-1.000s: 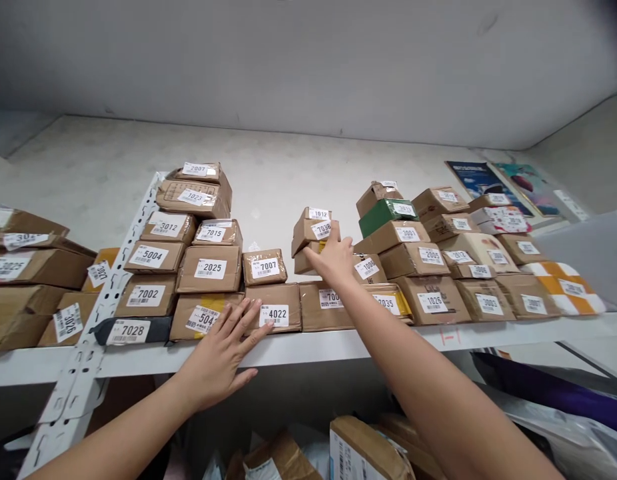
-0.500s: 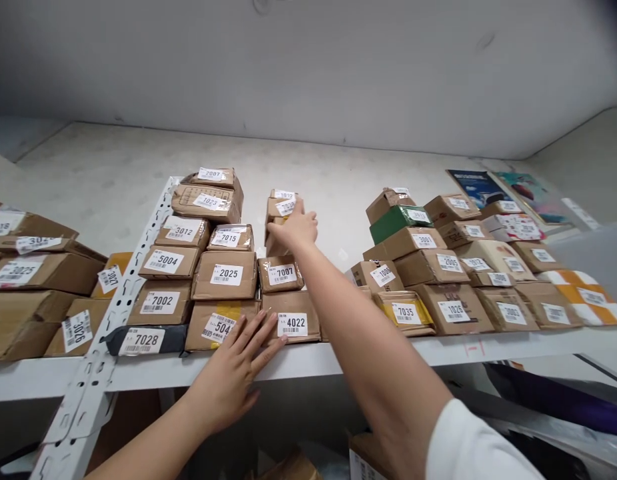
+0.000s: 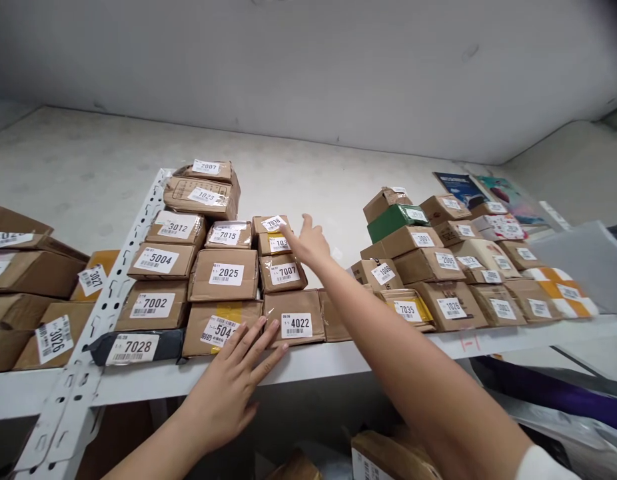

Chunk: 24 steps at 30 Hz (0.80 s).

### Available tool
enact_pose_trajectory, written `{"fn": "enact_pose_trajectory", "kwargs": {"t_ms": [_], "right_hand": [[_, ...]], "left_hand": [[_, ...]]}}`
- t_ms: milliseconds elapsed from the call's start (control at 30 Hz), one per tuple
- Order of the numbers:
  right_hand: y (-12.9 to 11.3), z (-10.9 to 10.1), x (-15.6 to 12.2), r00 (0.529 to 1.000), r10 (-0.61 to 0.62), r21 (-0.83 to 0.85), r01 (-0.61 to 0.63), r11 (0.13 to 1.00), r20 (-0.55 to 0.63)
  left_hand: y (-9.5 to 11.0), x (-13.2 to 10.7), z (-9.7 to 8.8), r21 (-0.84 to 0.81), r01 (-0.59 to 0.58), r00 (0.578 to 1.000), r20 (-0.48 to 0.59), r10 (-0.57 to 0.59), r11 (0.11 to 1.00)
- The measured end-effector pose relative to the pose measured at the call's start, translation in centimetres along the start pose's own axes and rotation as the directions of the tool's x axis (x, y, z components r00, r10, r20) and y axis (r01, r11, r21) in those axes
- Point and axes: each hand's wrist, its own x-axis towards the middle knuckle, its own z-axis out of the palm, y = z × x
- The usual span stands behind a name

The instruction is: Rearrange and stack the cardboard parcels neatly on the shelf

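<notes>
My left hand (image 3: 233, 387) lies with spread fingers against the white shelf edge (image 3: 308, 367). Its fingertips overlap the lower fronts of carton 5043 (image 3: 198, 337) and carton 4022 (image 3: 273, 307). Higher up, my right hand (image 3: 311, 245) is open, with one finger pointing upward. Its thumb is at the right edge of the small carton 7038 (image 3: 261, 225), and whether they touch I cannot tell. Below that carton is another small carton (image 3: 264, 245) with a yellow strip, its label partly readable. Both rest on carton 7007 (image 3: 265, 275), which stands above carton 4022.
To the left rise stacked cartons, with carton 2025 (image 3: 201, 267) beside the middle stack. A perforated white upright (image 3: 83, 347) divides the shelf. On the right stand more labelled cartons, a green box (image 3: 388, 223) and a yellow-wrapped parcel 7035 (image 3: 423, 313). Below lie more packages (image 3: 388, 453).
My right hand has loosened from the small stacked cartons and shifted slightly right and down. Those cartons now sit lower and square on carton 7007. My left hand stays at the shelf edge.
</notes>
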Motion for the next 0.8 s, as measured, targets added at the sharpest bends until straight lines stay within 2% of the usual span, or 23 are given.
{"fn": "enact_pose_trajectory", "kwargs": {"t_ms": [100, 233, 333, 567, 800], "right_hand": [[2.0, -1.4, 0.0, 0.998, 0.054, 0.052, -0.055, 0.997, 0.020], [3.3, -1.8, -0.9, 0.994, 0.058, 0.098, -0.066, 0.993, 0.088], [2.7, -1.2, -2.4, 0.993, 0.028, 0.091, -0.039, 0.995, 0.118], [-0.5, 1.5, -6.0, 0.997, -0.011, -0.130, 0.022, 0.991, 0.082], [-0.8, 2.8, -6.9, 0.998, 0.045, -0.056, -0.043, 0.998, 0.036]], "left_hand": [[-0.1, 0.1, -0.1, 0.011, -0.006, 1.000, -0.003, 0.006, 1.000], [-0.1, 0.1, -0.1, 0.034, -0.013, 1.000, -0.007, 0.014, 0.999], [0.0, 0.0, 0.0, 0.044, -0.012, 1.000, -0.005, 0.012, 0.999], [0.1, 0.1, -0.1, 0.031, 0.026, 0.999, 0.030, -0.027, 0.999], [0.6, 0.0, -0.3, 0.029, 0.040, 0.999, 0.033, -0.041, 0.999]]}}
